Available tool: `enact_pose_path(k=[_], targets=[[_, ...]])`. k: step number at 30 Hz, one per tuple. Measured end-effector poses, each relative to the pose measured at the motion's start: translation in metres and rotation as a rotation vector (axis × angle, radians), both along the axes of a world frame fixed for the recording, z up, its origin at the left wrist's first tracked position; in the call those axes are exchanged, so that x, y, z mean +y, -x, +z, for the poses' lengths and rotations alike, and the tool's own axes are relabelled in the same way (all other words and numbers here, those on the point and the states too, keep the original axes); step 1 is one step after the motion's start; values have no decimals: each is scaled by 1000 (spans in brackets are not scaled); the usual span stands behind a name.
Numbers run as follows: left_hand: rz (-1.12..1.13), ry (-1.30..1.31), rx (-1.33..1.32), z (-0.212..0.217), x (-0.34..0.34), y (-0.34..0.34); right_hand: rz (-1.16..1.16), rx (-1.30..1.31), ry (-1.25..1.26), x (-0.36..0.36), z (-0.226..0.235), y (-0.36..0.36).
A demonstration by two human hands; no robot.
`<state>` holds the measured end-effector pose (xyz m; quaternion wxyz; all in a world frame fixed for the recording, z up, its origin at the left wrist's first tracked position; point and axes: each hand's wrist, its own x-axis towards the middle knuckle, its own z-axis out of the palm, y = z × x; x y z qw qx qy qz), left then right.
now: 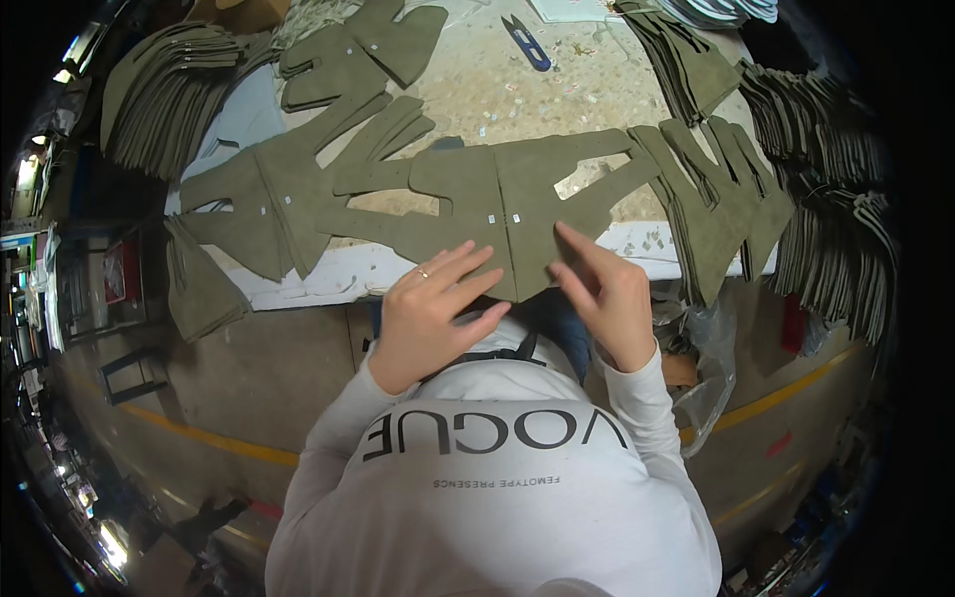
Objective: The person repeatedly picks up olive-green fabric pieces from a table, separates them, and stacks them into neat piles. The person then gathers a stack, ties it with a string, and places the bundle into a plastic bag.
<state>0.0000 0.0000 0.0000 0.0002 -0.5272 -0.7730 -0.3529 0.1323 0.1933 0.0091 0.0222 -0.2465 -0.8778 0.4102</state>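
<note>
Two olive-green cut-out pieces of suede-like material lie side by side in front of me, a left piece and a right piece, their straight edges meeting in the middle. Each carries a small white label by that seam. My left hand is open, its fingers spread over the near edge of the left piece. My right hand is open too, with index finger and thumb apart at the near edge of the right piece. Whether the fingertips press on the material is hard to tell.
Layered olive pieces spread over the table's left and right. Thick stacks stand at the far left and far right. Blue-handled thread snips lie at the back among scraps. A plastic bag hangs below the right edge.
</note>
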Motion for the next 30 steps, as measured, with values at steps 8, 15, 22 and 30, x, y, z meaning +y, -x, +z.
enact_pose_path(k=[8, 15, 22, 30], targets=[[141, -90, -1066, 14, 34, 22, 65, 382, -203, -3, -8, 10], [102, -69, -475, 12, 80, 13, 71, 514, -73, -3, 8, -2], [87, -18, -572, 34, -22, 74, -272, 426, 372, 16, 5, 14], [551, -83, -598, 15, -76, 82, -127, 501, 850, -3, -15, 70]])
